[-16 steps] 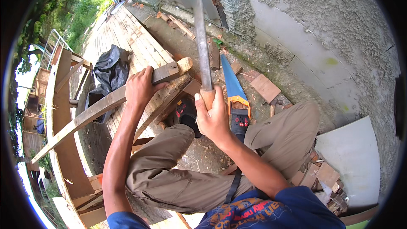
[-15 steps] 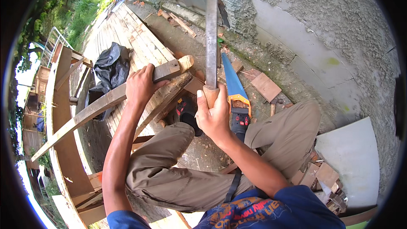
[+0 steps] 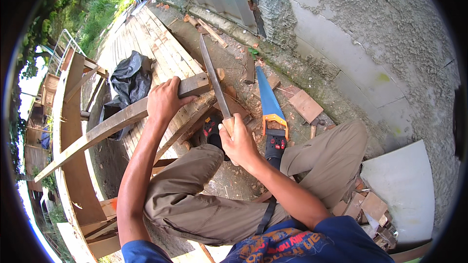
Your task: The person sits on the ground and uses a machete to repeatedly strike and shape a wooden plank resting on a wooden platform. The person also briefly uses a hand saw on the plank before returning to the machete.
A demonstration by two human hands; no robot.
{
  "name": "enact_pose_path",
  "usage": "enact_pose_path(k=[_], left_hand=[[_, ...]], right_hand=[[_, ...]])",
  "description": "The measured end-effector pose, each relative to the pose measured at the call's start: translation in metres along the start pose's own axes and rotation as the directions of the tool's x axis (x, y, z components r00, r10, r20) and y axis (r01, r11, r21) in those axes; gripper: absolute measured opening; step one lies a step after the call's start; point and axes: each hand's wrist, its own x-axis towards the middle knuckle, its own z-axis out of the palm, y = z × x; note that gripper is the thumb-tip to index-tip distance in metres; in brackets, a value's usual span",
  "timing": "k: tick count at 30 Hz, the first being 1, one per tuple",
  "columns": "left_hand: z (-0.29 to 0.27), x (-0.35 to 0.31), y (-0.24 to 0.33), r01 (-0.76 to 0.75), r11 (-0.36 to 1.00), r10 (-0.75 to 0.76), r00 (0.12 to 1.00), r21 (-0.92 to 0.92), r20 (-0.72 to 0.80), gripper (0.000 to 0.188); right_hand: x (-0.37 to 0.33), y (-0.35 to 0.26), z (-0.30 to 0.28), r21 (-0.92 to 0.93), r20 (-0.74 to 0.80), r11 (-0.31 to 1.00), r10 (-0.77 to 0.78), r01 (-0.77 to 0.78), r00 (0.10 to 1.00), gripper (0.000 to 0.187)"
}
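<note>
Left hand [image 3: 165, 101] is gripping the bar [image 3: 117, 124] at the platform's [image 3: 146, 34] near-right corner | right hand [image 3: 240, 140] is clenching the knife [image 3: 214, 77], now tilting farther left near bar's end | shirt [image 3: 341, 236] is showing orange-red lettering

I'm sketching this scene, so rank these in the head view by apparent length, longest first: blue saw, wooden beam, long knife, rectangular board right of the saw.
1. Wooden beam, in the left hand
2. Long knife, in the right hand
3. Blue saw
4. Rectangular board
The knife's nearness may exaggerate its length.
</note>
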Motion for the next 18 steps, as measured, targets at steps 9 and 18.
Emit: enact_pose_path(k=[9, 18], left_hand=[[0.004, -0.001, 0.000, -0.013, 0.999, 0.013, 1.000, 0.035, 0.001, 0.060], [0.008, -0.006, -0.001, 0.002, 1.000, -0.002, 1.000, 0.015, 0.028, 0.060]], right_hand=[[-0.005, -0.004, 0.000, 0.059, -0.073, 0.996, -0.060, 0.064, 0.996, 0.025], [0.000, -0.016, -0.003, 0.105, -0.324, 0.971, -0.169, 0.213, 0.931, 0.027]])
